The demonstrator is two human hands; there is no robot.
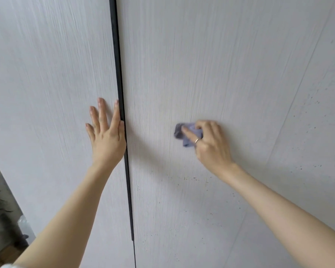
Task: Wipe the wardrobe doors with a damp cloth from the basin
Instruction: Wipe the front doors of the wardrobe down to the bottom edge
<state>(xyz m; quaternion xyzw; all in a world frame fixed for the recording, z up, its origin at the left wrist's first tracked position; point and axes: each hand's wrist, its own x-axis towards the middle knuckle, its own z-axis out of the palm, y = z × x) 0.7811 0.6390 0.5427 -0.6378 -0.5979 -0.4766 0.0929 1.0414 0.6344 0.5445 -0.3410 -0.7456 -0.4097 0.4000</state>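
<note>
- We are viewing two pale wood-grain wardrobe doors: the left door (46, 93) is filling the left of the frame, the right door (201, 64) the centre and right.
- A dark vertical gap strip (120, 93) is running between them, leaning slightly from top centre to bottom centre.
- Our left hand (106, 138) is lying flat on the left door at centre-left, fingers straight and spread, pointing upward, grasping nothing; its thumb is touching the strip.
- Our right hand (209, 144) is gripping a bunched lilac cloth (186, 134) against the right door, right of centre.
- The cloth is sticking out to the left of the fingers, its long axis running roughly left to right.
- A ring (196, 140) is showing on one right finger.
- Small dark specks (191, 178) are dotting the right door below the cloth.
</note>
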